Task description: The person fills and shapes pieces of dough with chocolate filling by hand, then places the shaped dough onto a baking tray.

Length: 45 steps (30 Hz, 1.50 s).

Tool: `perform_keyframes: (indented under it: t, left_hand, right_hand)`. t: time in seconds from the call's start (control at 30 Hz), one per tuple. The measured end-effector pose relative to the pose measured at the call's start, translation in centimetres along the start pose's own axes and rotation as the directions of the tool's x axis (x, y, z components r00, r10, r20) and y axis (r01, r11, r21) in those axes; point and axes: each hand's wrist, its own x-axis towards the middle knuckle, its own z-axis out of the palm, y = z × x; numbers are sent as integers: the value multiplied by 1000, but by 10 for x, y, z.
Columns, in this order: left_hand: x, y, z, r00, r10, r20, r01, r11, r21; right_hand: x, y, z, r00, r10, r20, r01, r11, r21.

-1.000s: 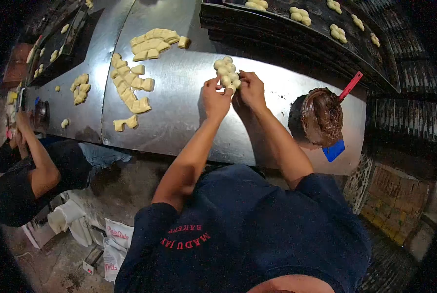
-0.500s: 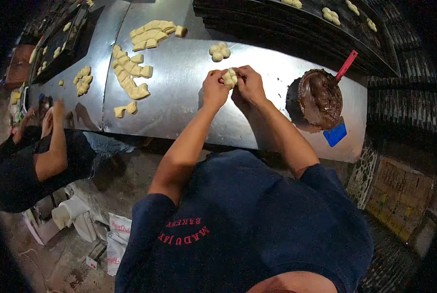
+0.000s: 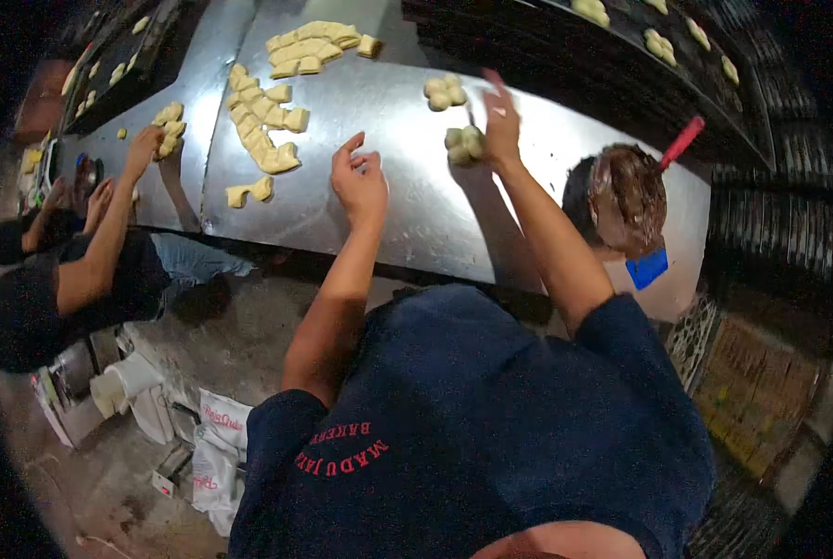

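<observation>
A cluster of dough balls rests on the metal table, with a second dough cluster just behind it. My right hand is beside the nearer cluster on its right, fingers stretched forward and slightly blurred, holding nothing. Over the table to the left, my left hand hangs with its fingers apart and nothing in it. Farther left lie cut dough pieces in rows, more rows of dough pieces behind them, and a small dough strip nearer the front edge.
At the right stands a bowl of chocolate paste with a red-handled tool in it and a blue scraper beside it. Black trays with dough are stacked along the back. A co-worker's hand touches dough pieces at left.
Both hands have let go of the dough cluster, which now sits on the table. My left hand has moved left, my right hand slightly forward and right. The co-worker's hand has reached the dough.
</observation>
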Motion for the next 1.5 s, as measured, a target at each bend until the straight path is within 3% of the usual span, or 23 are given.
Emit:
perform_keyframes:
  t: [0.03,0.07,0.13,0.27,0.3,0.4,0.5,0.57,0.6,0.7,0.8,0.93,1.0,1.03,1.13,1.2,1.23,1.27,1.33,1.37,1.4,1.43,1.5]
  left_hand:
    - [1,-4,-7,999,-2,-37,4,999,46]
    - [-1,-7,-12,998,10,-55,-7,999,46]
    - [-3,-9,-4,995,-68,-67,73,994,82]
    - [-14,-18,29,993,94,74,-102,988,115]
    - [-19,-11,32,973,184,141,-210,956,205]
    - [-25,-26,32,789,524,320,-614,659,434]
    - [-29,-18,32,731,556,396,-683,601,415]
    - [-30,-19,37,734,545,405,-678,556,481]
    - [-31,-19,38,726,547,417,-687,555,469]
    - [-32,-16,41,722,528,447,-687,475,549]
    - [-35,-9,44,719,526,454,-687,440,579]
    - [-33,-15,44,742,483,464,-665,444,601]
    - [-32,-14,47,749,482,454,-656,449,606]
    - [-32,-14,48,753,476,455,-655,468,594]
    - [-30,-22,40,738,471,484,-674,474,566]
    - [-32,-26,39,756,461,465,-654,501,566]
    - [-35,-26,39,796,423,434,-605,515,607]
    - [-29,-20,38,763,432,482,-647,499,576]
    - [-27,-15,41,767,464,444,-641,514,571]
    - [-27,-16,42,775,461,433,-630,504,591]
    - [-28,-19,39,788,446,425,-614,509,604]
    - [-26,-20,41,787,451,421,-614,508,604]
    - [-25,-22,42,781,469,412,-618,489,615]
  right_hand:
    - [-4,-15,-14,979,-187,-79,136,894,-426]
    - [-14,-22,-15,990,-141,3,93,632,-769]
    - [-37,-7,4,991,-45,124,131,455,-881]
    - [-56,10,23,927,-132,351,366,520,-771]
    - [-62,17,15,888,-279,365,459,534,-710]
    - [-73,26,-8,796,-493,351,597,547,-587]
    - [-69,-22,-63,944,-220,246,303,873,-383]
    - [-32,-65,-124,850,-494,182,520,734,-437]
    - [-20,-113,-159,824,-566,-10,521,764,-381]
    - [57,-174,-280,697,-708,-115,388,507,-769]
    - [145,-165,-380,803,-580,-137,79,332,-940]
    - [207,-140,-409,881,-416,-226,-101,300,-948]
    - [222,-128,-402,935,-257,-245,-157,322,-934]
    - [231,-126,-402,970,-32,-241,-228,222,-948]
    - [246,-113,-408,984,56,-168,-177,224,-958]
    - [267,-88,-423,902,-133,-411,-399,108,-911]
    - [246,-119,-416,913,-238,-332,-221,396,-891]
    - [215,-150,-382,774,-576,-263,-48,361,-931]
    - [169,-196,-311,597,-717,-359,327,627,-707]
    - [143,-201,-264,665,-683,-301,500,707,-501]
    - [101,-203,-209,815,-555,-164,451,787,-421]
    - [90,-182,-171,797,-599,78,456,513,-727]
    - [62,-130,-80,900,-249,357,407,775,-484]
